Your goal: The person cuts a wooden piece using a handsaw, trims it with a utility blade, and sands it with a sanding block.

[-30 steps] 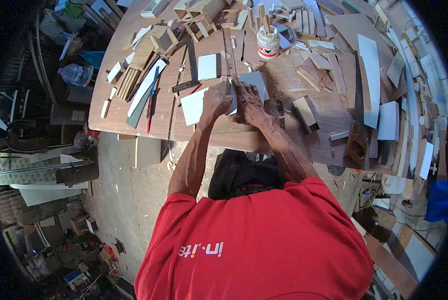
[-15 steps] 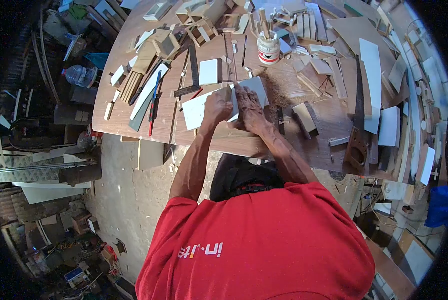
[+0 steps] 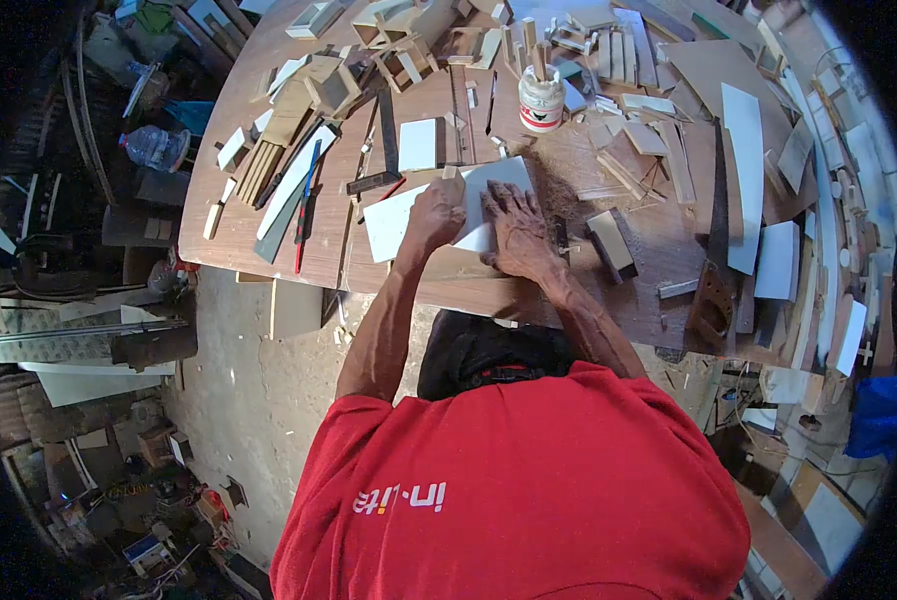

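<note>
A white board (image 3: 389,225) lies at a slant near the table's front edge. My left hand (image 3: 435,218) is closed around a small wooden block (image 3: 453,177), pressed down over the middle of the board; the block's lower part is hidden by my fingers. Flat on the right part of the board rests my right hand (image 3: 520,232), fingers spread. Just beyond the board stands a small white-faced piece (image 3: 418,145). To its left, a try square (image 3: 373,183) and a red pencil (image 3: 395,188) lie by the board's edge.
A white glue tub (image 3: 541,103) holding sticks stands behind the board, with sawdust (image 3: 554,180) in front. A block (image 3: 612,243) and a handsaw (image 3: 712,300) lie to the right. Wooden offcuts (image 3: 334,85) crowd the far left.
My right hand has slid to the right, away from my left hand, and its fingers have spread wider. More of the white board shows between the hands. My left hand has barely moved.
</note>
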{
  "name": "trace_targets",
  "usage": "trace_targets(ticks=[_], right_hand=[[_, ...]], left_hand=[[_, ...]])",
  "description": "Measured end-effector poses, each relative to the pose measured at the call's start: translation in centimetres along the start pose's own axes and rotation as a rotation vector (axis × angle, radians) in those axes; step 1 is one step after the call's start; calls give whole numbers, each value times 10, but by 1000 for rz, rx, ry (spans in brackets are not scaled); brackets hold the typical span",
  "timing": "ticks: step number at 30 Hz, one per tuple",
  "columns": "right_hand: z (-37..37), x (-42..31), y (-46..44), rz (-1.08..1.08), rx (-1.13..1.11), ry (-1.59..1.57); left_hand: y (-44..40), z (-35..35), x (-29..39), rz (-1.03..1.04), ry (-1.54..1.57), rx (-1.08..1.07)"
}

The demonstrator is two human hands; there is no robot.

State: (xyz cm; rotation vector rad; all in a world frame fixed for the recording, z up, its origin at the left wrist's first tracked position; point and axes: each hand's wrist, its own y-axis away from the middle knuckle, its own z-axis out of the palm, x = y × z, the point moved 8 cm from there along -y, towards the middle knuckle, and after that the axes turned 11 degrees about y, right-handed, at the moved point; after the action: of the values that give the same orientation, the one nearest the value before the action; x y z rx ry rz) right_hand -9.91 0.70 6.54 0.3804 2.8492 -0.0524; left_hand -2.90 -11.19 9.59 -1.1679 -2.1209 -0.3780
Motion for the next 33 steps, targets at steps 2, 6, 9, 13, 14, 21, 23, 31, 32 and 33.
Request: trace_targets(ticks=[2, 6, 9, 13, 14, 21, 23, 31, 32, 33], right_hand=[[-1, 0, -1, 19, -26, -17], [-5, 0, -1, 23, 74, -43], [-32, -4, 5, 35, 86, 29], [-47, 12, 19, 146, 324, -122], [-41, 19, 19, 225, 267, -130], [-22, 33, 14, 440, 149, -150], [-22, 43, 15, 382, 262, -63], [-80, 196, 67, 730, 428, 79], [-86, 202, 71, 735, 429, 84], [-85, 209, 74, 803, 251, 39]], left_hand=[[4, -3, 8, 44, -24, 28], [4, -5, -14, 35, 110, -153], [23, -12, -74, -299, 464, -60], [22, -49, -63, -180, 53, 238], [27, -48, -64, -241, 122, 177], [42, -49, -62, -321, -496, 340], [22, -27, -18, -32, -326, 284], [11, 81, 47, 143, -334, -234], [11, 83, 43, 81, -359, -296], [11, 85, 39, 86, -357, -300]])
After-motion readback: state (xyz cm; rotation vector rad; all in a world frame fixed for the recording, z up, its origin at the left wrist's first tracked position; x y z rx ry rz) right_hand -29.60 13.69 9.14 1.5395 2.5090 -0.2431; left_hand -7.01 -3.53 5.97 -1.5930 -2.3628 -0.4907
